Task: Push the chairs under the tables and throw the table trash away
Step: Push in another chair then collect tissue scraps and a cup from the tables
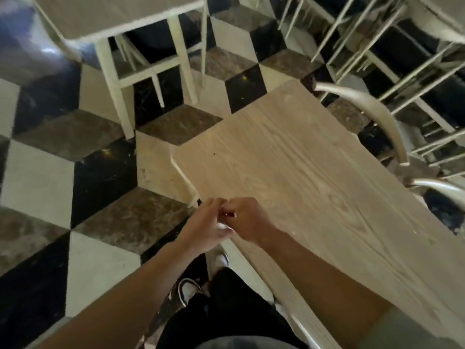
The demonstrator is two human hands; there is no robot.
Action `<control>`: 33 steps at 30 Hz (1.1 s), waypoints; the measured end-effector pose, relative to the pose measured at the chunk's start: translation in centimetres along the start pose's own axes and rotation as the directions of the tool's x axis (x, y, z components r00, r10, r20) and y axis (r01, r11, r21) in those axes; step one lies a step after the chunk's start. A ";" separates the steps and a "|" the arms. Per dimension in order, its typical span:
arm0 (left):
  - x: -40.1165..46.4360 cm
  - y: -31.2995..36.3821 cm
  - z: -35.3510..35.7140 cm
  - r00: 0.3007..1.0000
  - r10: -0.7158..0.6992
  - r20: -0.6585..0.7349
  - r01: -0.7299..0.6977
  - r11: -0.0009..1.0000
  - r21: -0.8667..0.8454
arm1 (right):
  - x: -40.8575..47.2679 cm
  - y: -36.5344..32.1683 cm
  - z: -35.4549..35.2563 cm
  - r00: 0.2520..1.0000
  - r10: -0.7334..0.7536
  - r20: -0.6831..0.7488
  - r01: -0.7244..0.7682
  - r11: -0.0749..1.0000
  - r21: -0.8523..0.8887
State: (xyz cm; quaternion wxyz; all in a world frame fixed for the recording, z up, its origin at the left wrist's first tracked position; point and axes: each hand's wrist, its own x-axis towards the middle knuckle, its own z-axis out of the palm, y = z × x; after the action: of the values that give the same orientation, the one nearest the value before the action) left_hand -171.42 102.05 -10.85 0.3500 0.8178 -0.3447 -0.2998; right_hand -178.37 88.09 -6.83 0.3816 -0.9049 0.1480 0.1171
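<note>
1. The tabletop [314, 172] is pale tan wood with darker wavy grain lines.
2. The floor [83, 157] has a cube pattern of black, cream and mottled brown marble tiles.
3. The chair [372, 114] at the right has a cream-white curved back.
4. The second table [110, 18] is light tan on top with off-white legs.
5. The trousers [226, 306] are black; the shoes [187, 289] are white with black edging.

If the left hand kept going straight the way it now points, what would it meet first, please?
Almost at once the right hand: the left hand points up and right, its fingertips already meeting the right hand's around a small white scrap. Beyond lies the wooden table top.
</note>
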 end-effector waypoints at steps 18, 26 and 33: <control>15.6 10.5 8.1 0.818 0.238 0.524 -0.297 0.954 0.030 | -6.8 12.3 -6.8 0.551 0.807 -0.210 0.168 0.139 0.976; 16.5 8.6 4.6 0.785 0.335 0.521 -0.362 0.931 -0.053 | -4.4 10.1 -7.4 0.523 0.843 -0.124 0.363 -0.089 0.927; 17.4 1.3 -4.8 0.886 0.268 0.378 -0.262 0.963 -0.069 | 5.3 2.7 -3.8 0.455 0.850 -0.267 -0.261 0.414 0.872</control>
State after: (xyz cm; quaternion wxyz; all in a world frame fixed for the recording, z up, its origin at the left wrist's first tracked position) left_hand -158.23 89.67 -11.39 0.3196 0.6858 -0.5124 -0.4062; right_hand -174.05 82.54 -7.74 0.5495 -0.5203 0.6325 -0.1653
